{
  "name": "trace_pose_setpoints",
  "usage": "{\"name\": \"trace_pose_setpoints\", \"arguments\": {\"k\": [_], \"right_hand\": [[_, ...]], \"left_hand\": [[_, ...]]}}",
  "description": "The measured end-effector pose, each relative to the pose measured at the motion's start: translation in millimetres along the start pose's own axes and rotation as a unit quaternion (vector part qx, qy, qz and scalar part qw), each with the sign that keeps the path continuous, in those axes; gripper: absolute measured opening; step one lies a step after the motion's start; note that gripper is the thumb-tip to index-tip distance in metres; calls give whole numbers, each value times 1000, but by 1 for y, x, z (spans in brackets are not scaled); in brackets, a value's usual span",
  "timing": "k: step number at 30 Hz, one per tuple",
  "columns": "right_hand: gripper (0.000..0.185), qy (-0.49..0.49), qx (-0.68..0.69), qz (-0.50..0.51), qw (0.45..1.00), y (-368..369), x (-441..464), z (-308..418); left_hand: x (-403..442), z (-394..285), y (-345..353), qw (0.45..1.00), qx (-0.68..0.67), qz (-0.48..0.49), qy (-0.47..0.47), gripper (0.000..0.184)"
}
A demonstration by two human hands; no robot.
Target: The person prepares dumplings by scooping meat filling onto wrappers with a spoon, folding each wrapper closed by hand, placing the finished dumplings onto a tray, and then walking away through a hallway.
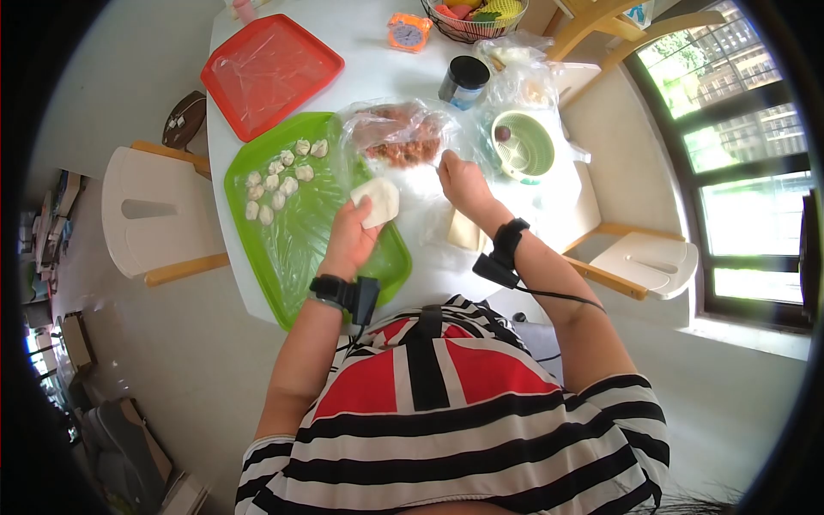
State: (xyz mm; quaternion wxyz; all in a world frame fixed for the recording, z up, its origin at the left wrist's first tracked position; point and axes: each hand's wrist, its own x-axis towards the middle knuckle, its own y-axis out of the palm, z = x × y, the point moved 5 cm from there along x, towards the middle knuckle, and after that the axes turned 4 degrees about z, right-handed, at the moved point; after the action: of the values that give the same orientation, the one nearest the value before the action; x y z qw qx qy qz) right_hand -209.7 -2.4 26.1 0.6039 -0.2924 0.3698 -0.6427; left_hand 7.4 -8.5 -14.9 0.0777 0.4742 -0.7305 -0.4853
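My left hand (347, 240) holds a flat, pale dumpling wrapper (378, 202) over the right edge of the green tray (313, 245). My right hand (466, 185) is closed beside the plastic bag of minced meat filling (410, 153). A thin utensil seems to run from its fingers toward the filling; its kind is too small to tell. Several wrapped dumplings (279, 183) sit in the far left part of the green tray. Below my right wrist lies a stack of wrappers (464, 232) in clear plastic, partly hidden by the forearm.
Beyond the green tray lies a red tray (273, 73). A dark-lidded jar (464, 81), a green strainer basket (525, 148) and plastic bags (524, 73) stand to the right. An orange clock (409, 33) and a fruit basket (472, 26) are at the back. Chairs (159, 210) flank the table.
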Motion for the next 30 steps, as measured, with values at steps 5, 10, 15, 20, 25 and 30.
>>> {"name": "trace_pose_setpoints", "arguments": {"k": [5,10,15,20,25,30], "right_hand": [[13,4,69,4,998,16,4,-19],[12,221,410,118,877,2,-9,-16],[11,207,509,152,822,-22,-35,19],[14,191,517,228,803,-14,-53,27],[12,-97,108,10,989,-30,-60,48],[12,-129,6,-46,991,-38,-72,54]], "left_hand": [[0,2,-6,1000,-14,-1,-7,36],[2,0,-12,999,-46,-15,-14,35],[6,5,-12,994,-107,-14,-32,36],[9,8,-5,972,-178,149,-40,36],[-1,7,6,990,-117,11,-84,30],[3,10,-2,991,-108,-5,-81,35]]}}
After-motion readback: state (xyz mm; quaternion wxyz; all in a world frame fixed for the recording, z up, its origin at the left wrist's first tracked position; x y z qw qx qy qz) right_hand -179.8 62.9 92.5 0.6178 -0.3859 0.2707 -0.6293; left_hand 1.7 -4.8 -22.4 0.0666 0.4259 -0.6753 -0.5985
